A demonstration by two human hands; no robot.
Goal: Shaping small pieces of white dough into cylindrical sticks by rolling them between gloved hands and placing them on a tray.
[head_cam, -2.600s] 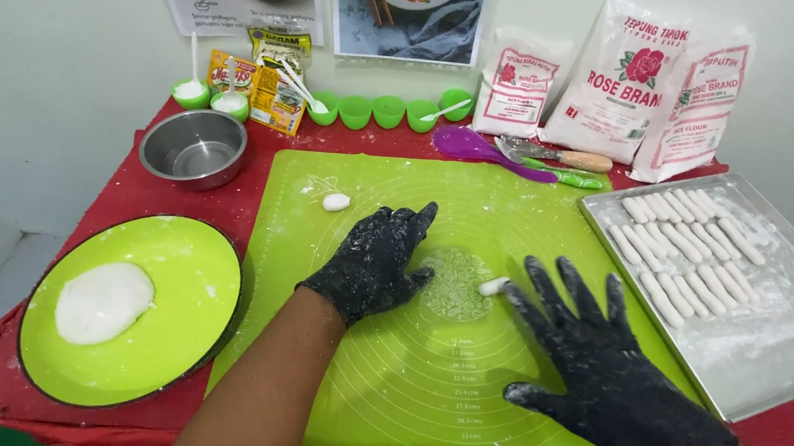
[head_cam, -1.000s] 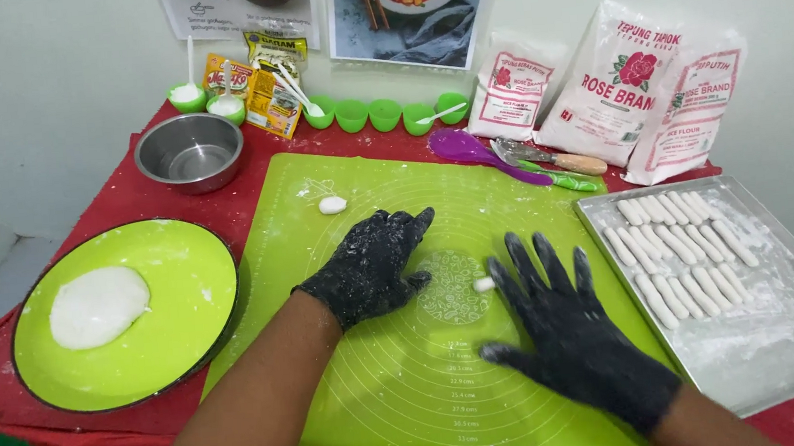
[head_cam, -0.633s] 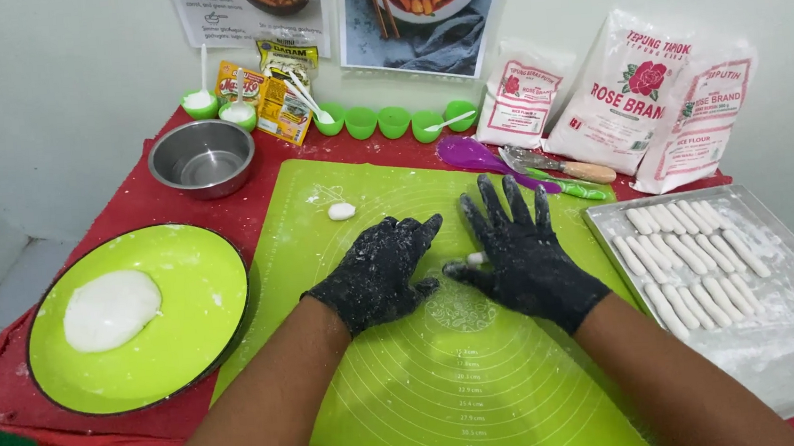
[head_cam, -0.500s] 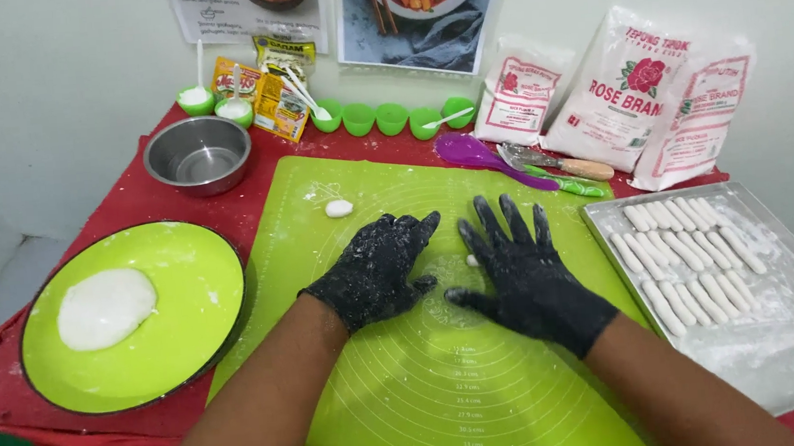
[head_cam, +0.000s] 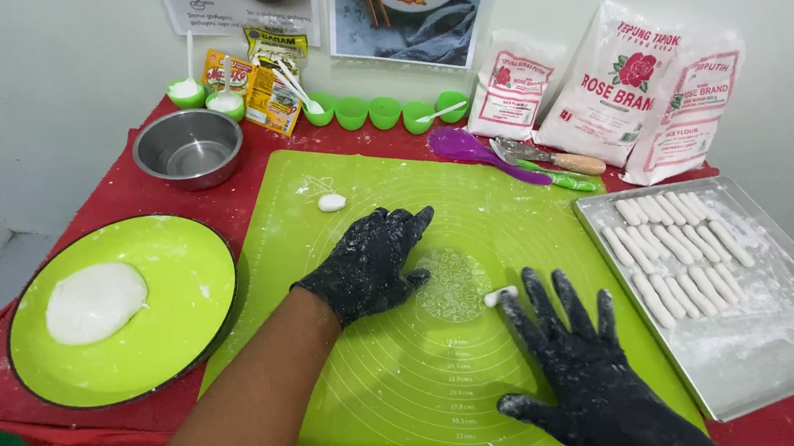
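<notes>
Both hands wear black gloves dusted with flour. My left hand (head_cam: 369,264) rests palm down on the green silicone mat (head_cam: 401,393), fingers spread, holding nothing. My right hand (head_cam: 583,369) lies flat on the mat with fingers apart, its fingertips touching a small white dough piece (head_cam: 500,295). A floured patch lies between the hands. Another small lump of dough (head_cam: 331,202) sits at the far left of the mat. A metal tray (head_cam: 783,334) on the right holds several rolled dough sticks (head_cam: 671,244).
A green plate (head_cam: 168,316) with a flat white dough mass (head_cam: 96,300) lies at the left. Behind are a steel bowl (head_cam: 188,149), small green cups (head_cam: 370,114), flour bags (head_cam: 631,82), a purple spatula (head_cam: 476,151) and a red tablecloth (head_cam: 130,192).
My right hand moved forward over the dough piece beside the left hand, then drew back toward me, rolling the piece. My left hand stayed in place.
</notes>
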